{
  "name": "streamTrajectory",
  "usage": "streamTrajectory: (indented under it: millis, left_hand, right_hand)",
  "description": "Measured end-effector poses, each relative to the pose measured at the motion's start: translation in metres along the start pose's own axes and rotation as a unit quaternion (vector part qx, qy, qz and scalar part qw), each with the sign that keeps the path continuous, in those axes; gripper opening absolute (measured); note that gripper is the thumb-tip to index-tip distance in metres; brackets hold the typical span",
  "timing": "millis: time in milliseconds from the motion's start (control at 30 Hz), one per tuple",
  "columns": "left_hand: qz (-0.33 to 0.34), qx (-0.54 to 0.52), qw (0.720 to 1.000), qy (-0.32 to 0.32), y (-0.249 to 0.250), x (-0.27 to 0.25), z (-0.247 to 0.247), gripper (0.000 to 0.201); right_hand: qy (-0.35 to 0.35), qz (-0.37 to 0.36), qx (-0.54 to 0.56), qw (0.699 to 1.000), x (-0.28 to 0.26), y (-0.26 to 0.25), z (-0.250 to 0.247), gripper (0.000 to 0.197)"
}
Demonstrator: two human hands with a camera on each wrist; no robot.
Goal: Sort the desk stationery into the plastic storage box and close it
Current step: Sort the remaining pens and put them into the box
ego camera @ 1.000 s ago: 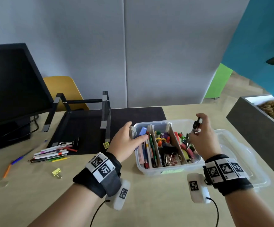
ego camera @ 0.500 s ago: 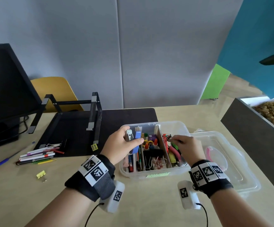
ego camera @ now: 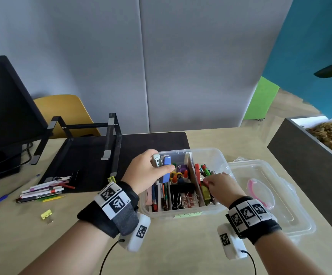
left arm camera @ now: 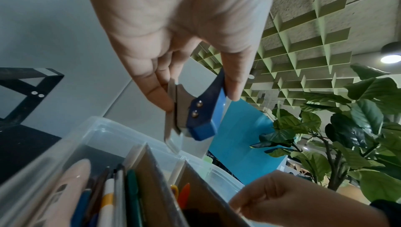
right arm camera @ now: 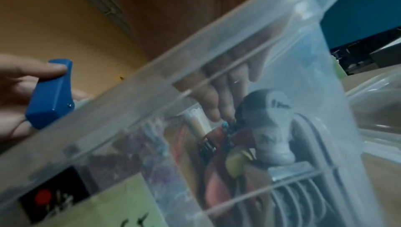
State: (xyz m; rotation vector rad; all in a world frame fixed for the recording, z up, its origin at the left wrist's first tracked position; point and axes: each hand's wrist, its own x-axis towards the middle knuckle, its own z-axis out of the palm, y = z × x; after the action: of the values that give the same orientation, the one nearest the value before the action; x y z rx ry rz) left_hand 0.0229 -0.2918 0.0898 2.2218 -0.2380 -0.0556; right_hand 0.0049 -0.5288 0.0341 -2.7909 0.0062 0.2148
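The clear plastic storage box (ego camera: 217, 155) stands open on the desk, split by card dividers and full of pens, clips and markers. Its lid (ego camera: 292, 221) lies flat to the right. My left hand (ego camera: 160, 162) pinches a blue-and-metal hand tool (ego camera: 166, 175) above the box's left compartment; the left wrist view shows the tool (left arm camera: 204, 110) between thumb and fingers. My right hand (ego camera: 210, 181) reaches down into the right compartment. Through the box wall (right arm camera: 238, 42) its fingers (right arm camera: 217, 104) point down among the items; whether they hold anything is hidden.
A pile of pens (ego camera: 44, 193) lies left of the box by a black mat (ego camera: 141, 141) and laptop stand (ego camera: 109, 135). A yellow binder clip (ego camera: 46, 214) and loose pens (ego camera: 0, 199) lie further left. Monitor (ego camera: 6, 108) at far left, dark planter (ego camera: 310, 155) at right.
My right hand has come down from above the box, where it held a compass, into the right compartment. My left hand still holds the blue tool at the box's left end.
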Motion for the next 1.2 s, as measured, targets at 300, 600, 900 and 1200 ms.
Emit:
streamTrajectory:
  millis: [300, 600, 900, 1200]
  left_hand:
    - [0.045, 0.028, 0.995, -0.086, 0.041, 0.031, 0.03, 0.029]
    - [0.018, 0.119, 0.96, -0.253, 0.069, 0.052, 0.084, 0.03]
    - [-0.03, 0.251, 0.933, -0.257, 0.07, 0.055, 0.116, 0.052]
    - [-0.005, 0.408, 0.86, -0.305, 0.074, 0.051, 0.118, 0.058]
  right_hand:
    - [0.207, 0.046, 0.172, 0.962, 0.002, 0.021, -0.008, 0.023]
    - [0.283, 0.07, 0.239, 0.926, 0.003, 0.024, 0.003, 0.023]
    - [0.31, 0.1, 0.3, 0.897, 0.001, 0.023, 0.001, 0.022]
    - [0.313, 0.097, 0.292, 0.899, 0.001, 0.023, 0.002, 0.022]
